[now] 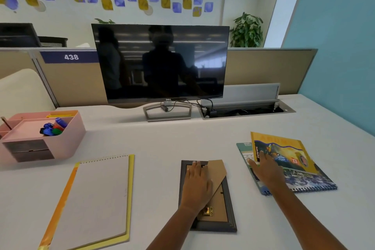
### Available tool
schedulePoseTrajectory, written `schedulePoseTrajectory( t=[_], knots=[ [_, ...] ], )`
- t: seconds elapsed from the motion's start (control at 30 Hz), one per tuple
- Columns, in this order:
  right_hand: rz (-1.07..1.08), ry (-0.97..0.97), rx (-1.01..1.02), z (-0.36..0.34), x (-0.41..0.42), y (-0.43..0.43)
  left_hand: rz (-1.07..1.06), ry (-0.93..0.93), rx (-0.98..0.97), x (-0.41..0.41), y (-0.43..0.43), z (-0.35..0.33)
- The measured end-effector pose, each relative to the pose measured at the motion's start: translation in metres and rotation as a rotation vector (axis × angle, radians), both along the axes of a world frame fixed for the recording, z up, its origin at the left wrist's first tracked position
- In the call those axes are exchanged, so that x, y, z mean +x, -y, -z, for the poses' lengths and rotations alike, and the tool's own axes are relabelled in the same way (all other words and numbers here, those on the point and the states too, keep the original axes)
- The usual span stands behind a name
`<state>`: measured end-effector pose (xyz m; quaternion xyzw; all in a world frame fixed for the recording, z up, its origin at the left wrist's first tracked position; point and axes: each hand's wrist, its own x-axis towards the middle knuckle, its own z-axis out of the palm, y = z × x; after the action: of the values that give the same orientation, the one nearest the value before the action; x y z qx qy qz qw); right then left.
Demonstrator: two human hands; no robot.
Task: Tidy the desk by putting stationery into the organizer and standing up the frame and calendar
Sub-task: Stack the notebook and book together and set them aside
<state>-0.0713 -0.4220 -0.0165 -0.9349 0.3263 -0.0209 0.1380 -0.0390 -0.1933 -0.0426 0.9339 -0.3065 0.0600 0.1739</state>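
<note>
Partly covered frame (224,203) (beneath left hand (195,184))

desk (162,142) white | organizer (71,140) far left | notepad (95,199) | frame (225,223) face-down, centre | calendar (304,170) right | monitor (167,111) behind
</note>
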Motion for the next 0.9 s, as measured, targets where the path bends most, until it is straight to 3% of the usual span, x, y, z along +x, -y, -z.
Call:
schedulePoseTrajectory(
  t=[0.13,0.37,0.6,0.77,0.83,0.9],
  knots=[
    [0.018,0.040,-0.111,0.002,-0.005,-0.008,-0.010,0.009,0.009,0.001,0.000,0.001],
    [0.134,0.037,-0.046,0.001,-0.004,-0.010,0.031,-0.016,-0.010,0.005,-0.007,0.001],
    [0.058,-0.048,-0.103,-0.009,0.001,-0.004,-0.007,-0.023,0.017,0.006,-0.015,0.003],
    [-0.150,-0.226,-0.458,-0.029,-0.004,-0.002,-0.015,-0.017,-0.027,0.008,-0.020,0.000],
    [-0.115,-0.184,-0.522,-0.042,-0.008,-0.003,-0.013,-0.031,-0.074,0.010,-0.021,-0.001],
    [-0.062,0.038,-0.458,-0.055,-0.011,-0.006,-0.014,-0.075,-0.168,0.010,-0.023,-0.007]
  ],
)
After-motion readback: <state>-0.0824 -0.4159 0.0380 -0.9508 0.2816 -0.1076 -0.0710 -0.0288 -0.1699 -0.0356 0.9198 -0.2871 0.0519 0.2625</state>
